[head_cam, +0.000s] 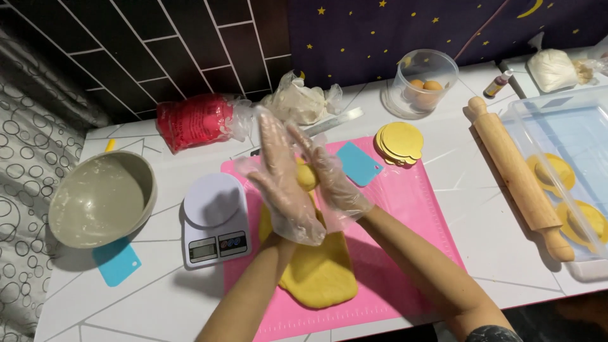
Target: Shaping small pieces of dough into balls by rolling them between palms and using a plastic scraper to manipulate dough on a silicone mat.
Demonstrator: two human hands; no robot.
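Both my hands wear clear plastic gloves and are pressed palm to palm above a pink mat (405, 209). Between the palms sits a small ball of yellow dough (306, 177). My left hand (282, 180) stands nearly upright with fingers straight; my right hand (332, 180) leans against it from the right. Below my wrists a large flat slab of yellow dough (320, 272) lies on the mat.
A white kitchen scale (214, 218) stands left of the mat, a grey bowl (101, 199) farther left. Two blue scrapers (358, 163), (117, 261), gold round cards (399, 142), a rolling pin (518, 177), a clear box with yellow pieces (570, 164), a tub with eggs (424, 82) and bags surround it.
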